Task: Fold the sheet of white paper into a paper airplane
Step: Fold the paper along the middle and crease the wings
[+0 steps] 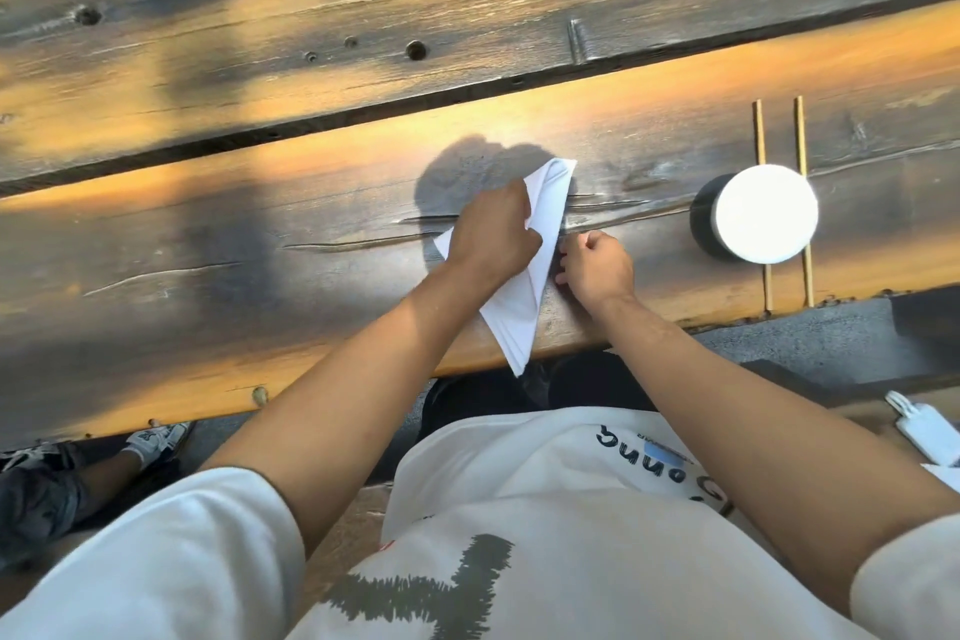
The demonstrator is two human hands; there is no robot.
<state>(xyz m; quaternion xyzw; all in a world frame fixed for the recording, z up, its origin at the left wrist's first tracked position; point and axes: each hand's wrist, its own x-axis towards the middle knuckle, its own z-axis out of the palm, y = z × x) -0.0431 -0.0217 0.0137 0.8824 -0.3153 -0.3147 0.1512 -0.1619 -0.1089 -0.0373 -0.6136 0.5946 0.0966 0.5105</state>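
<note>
On the wooden table (208, 244), left hand (491, 234) grips folded paper (524, 296); right hand's (597, 265) curled fingers hidden.

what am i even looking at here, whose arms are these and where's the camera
No machine here: a person wears one camera on the head, looking down at their own arms. They sit at a wooden table and are folding white paper into an airplane. The folded paper is already a long pointed shape, its tip reaching past the near table edge. The left hand grips it from above; the right hand, fingers curled, pinches or presses its right edge. To the right lie two chopsticks under a round white-topped container. Someone's sneaker shows below the table.
</note>
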